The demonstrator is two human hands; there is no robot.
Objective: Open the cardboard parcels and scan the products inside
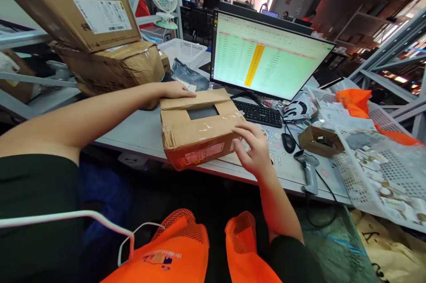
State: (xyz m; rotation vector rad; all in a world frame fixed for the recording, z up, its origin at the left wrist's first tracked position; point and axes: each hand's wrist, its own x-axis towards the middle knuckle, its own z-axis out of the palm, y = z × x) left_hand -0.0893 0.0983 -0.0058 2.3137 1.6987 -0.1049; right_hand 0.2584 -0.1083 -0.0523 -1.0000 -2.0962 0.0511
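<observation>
A brown cardboard box [199, 134] sits at the front edge of the desk, its near corner jutting past the edge. Its top flaps are partly folded in, leaving a rectangular gap with something dark inside. Clear tape and a pinkish label show on the near side. My left hand [176, 89] is closed over the box's far left edge, with some fingers hidden. At the right end, my right hand [254, 149] grips the near corner with bent fingers, the thumb lower on the side.
Behind the box stand a monitor [266, 56] and a keyboard [259, 113]. To the right are a mouse [288, 143], a barcode scanner [309, 170], a small open carton [320, 141] and a white basket [353, 181]. Large stacked boxes [113, 65] occupy the left.
</observation>
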